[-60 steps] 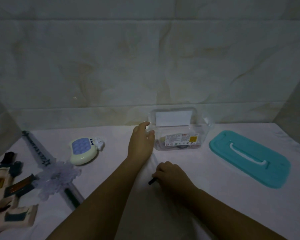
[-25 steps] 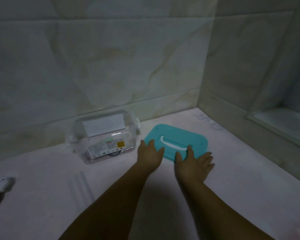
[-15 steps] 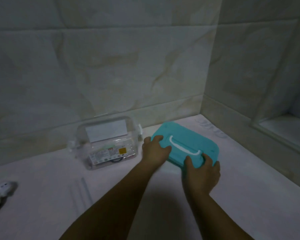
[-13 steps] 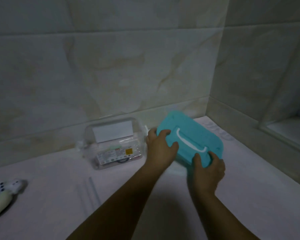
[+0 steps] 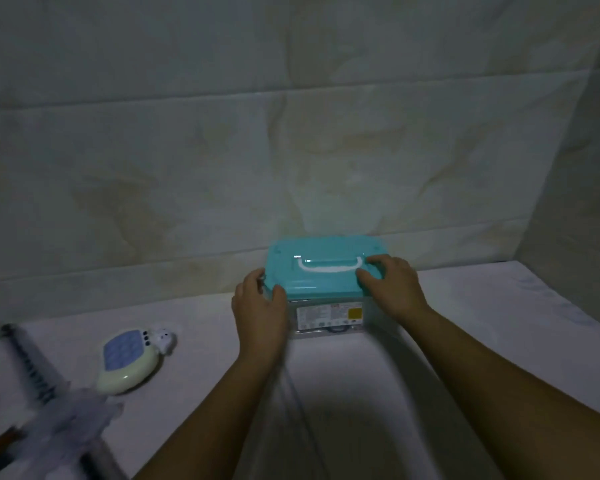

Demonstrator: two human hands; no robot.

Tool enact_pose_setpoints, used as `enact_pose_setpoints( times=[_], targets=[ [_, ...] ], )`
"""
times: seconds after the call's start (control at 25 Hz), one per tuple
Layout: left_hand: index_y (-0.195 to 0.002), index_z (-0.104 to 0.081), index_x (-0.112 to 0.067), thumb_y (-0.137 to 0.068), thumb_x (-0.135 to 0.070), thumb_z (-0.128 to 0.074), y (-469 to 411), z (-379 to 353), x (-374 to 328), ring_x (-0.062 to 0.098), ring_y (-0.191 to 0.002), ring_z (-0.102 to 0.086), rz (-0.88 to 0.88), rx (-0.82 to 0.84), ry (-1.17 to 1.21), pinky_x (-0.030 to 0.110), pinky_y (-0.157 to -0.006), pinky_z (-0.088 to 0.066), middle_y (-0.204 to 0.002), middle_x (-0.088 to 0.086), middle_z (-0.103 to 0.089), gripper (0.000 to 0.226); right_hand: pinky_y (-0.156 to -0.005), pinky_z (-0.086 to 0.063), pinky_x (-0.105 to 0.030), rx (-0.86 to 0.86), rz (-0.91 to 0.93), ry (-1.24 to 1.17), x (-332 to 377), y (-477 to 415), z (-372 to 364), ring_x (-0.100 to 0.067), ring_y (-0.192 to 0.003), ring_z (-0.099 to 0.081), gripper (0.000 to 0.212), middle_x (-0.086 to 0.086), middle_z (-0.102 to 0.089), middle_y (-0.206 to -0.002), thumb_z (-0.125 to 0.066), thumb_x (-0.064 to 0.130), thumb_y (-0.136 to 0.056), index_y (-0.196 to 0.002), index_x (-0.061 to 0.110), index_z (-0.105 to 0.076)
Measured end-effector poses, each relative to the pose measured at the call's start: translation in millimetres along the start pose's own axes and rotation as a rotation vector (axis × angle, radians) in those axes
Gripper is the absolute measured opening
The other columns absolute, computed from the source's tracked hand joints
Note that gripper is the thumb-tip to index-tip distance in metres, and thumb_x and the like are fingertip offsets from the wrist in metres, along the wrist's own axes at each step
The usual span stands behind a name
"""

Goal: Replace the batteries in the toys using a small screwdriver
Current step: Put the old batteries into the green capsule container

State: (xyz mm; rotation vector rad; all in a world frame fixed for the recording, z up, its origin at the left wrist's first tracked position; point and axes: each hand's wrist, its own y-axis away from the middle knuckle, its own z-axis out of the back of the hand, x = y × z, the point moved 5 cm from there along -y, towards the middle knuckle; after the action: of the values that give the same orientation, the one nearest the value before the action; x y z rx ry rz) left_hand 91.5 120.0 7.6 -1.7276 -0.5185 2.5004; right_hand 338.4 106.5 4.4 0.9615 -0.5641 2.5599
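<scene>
Against the foot of the marble back wall [image 5: 291,150], a clear storage box [image 5: 329,317] stands on the white surface [image 5: 361,393] with its teal lid [image 5: 323,271] sitting on top, the lid's edges lined up with the box rim on the near side. The left hand [image 5: 258,311] clasps the lid's left end, thumb on top near the corner and fingers curled round the edge. The right hand [image 5: 392,289] lies over the right end, fingers spread and pressing down beside the white handle [image 5: 329,266]; whether the lid is fully snapped shut is hard to judge in this dim, slightly blurred view. Labelled packets show through the box's front wall.

To the right of the box the surface is bare up to the side wall [image 5: 575,202], and the patch between the forearms is bare too. On the left, well apart from the box, lies a pale button toy [image 5: 129,362] with a blue keypad. Farther left, at the frame's edge, a wand toy [image 5: 32,368] with a frilly bow runs diagonally, and dark shapes beyond it are cut off by the border. No screwdriver can be picked out.
</scene>
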Motion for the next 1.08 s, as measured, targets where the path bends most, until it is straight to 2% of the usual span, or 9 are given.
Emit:
enact_pose_setpoints(
  times=[0.2, 0.36, 0.48, 0.56, 0.64, 0.76, 0.84, 0.92, 1.08],
  targets=[
    [-0.121, -0.062, -0.013, -0.099, -0.027, -0.054, -15, 9, 25, 0.004, -0.084, -0.058, 0.132, -0.033, -0.009, 0.011, -0.064, -0.040, -0.106, -0.005, -0.064, 0.027, -0.094, -0.048, -0.044, 0.078, -0.004, 0.007, 4, -5, -15, -0.030, -0.113, -0.050, 0.050, -0.011, -0.042, -0.135, -0.044, 0.057, -0.083, -0.126, 0.034, -0.051],
    [-0.122, -0.060, -0.010, -0.097, -0.028, -0.059, -19, 3, 44, 0.013, -0.086, -0.060, 0.312, 0.008, 0.107, 0.029, -0.077, -0.048, -0.109, 0.000, -0.067, 0.030, -0.083, -0.044, -0.024, 0.108, -0.031, -0.074, 2, 0, -17, -0.025, -0.111, -0.051, 0.036, -0.008, -0.022, -0.150, -0.045, 0.041, -0.095, -0.127, 0.027, -0.051],
    [-0.126, -0.055, -0.011, -0.090, -0.038, -0.059, -23, -9, 53, 0.022, -0.101, -0.060, 0.512, 0.124, 0.235, 0.034, -0.092, -0.047, -0.120, 0.002, -0.063, 0.046, -0.079, -0.047, -0.025, 0.093, -0.060, -0.142, 1, -4, -18, -0.019, -0.099, -0.053, 0.030, -0.011, -0.025, -0.147, -0.038, 0.036, -0.099, -0.120, 0.024, -0.055],
    [-0.112, -0.060, -0.013, -0.091, -0.041, -0.053, -20, -16, 54, 0.018, -0.089, -0.058, 0.652, 0.182, 0.374, 0.033, -0.088, -0.047, -0.099, 0.003, -0.066, 0.036, -0.082, -0.052, -0.030, 0.052, -0.069, -0.184, 1, -5, -16, -0.021, -0.099, -0.055, 0.030, -0.012, -0.033, -0.142, -0.041, 0.034, -0.098, -0.124, 0.026, -0.054],
    [-0.101, -0.062, -0.014, -0.096, -0.031, -0.050, -19, -21, 51, 0.015, -0.071, -0.052, 0.776, 0.214, 0.542, 0.026, -0.063, -0.047, -0.073, 0.003, -0.062, 0.021, -0.091, -0.051, -0.042, -0.024, -0.120, -0.196, 0, -8, -10, -0.028, -0.111, -0.052, 0.047, -0.013, -0.040, -0.136, -0.054, 0.034, -0.091, -0.136, 0.028, -0.042],
    [-0.097, -0.064, -0.012, -0.097, -0.024, -0.051, -21, -28, 44, 0.017, -0.070, -0.060, 0.811, 0.249, 0.645, 0.023, -0.047, -0.051, -0.078, 0.007, -0.067, 0.017, -0.102, -0.040, -0.049, -0.055, -0.333, -0.152, -13, -13, -2, -0.036, -0.125, -0.040, 0.090, -0.016, -0.042, -0.138, -0.072, 0.038, -0.075, -0.147, 0.024, -0.019],
    [-0.105, -0.063, -0.009, -0.098, -0.018, -0.052, -27, -31, 42, 0.020, -0.077, -0.065, 0.778, 0.205, 0.684, 0.028, -0.055, -0.057, -0.094, 0.011, -0.070, 0.016, -0.083, -0.055, -0.036, 0.050, -0.545, -0.571, -21, -8, -7, -0.032, -0.105, -0.058, 0.090, -0.017, -0.054, -0.125, -0.076, 0.033, -0.073, -0.143, 0.014, -0.022],
    [-0.112, -0.060, -0.004, -0.097, -0.008, -0.052, -35, -29, 44, 0.024, -0.085, -0.067, 0.714, 0.152, 0.692, 0.035, -0.071, -0.058, -0.108, 0.017, -0.068, 0.017, -0.055, -0.053, -0.027, 0.217, -0.677, -0.946, -17, 4, -19, -0.026, -0.080, -0.066, 0.061, -0.014, -0.066, -0.101, -0.073, 0.023, -0.077, -0.127, 0.003, -0.044],
    [-0.126, -0.055, 0.000, -0.093, -0.003, -0.056, -45, -32, 54, 0.029, -0.100, -0.069, 0.606, 0.115, 0.634, 0.041, -0.090, -0.057, -0.125, 0.017, -0.064, 0.034, -0.054, -0.051, -0.028, 0.232, -0.654, -1.062, -20, -1, -25, -0.025, -0.076, -0.067, 0.045, -0.012, -0.069, -0.096, -0.072, 0.018, -0.078, -0.117, 0.005, -0.056]
  ],
)
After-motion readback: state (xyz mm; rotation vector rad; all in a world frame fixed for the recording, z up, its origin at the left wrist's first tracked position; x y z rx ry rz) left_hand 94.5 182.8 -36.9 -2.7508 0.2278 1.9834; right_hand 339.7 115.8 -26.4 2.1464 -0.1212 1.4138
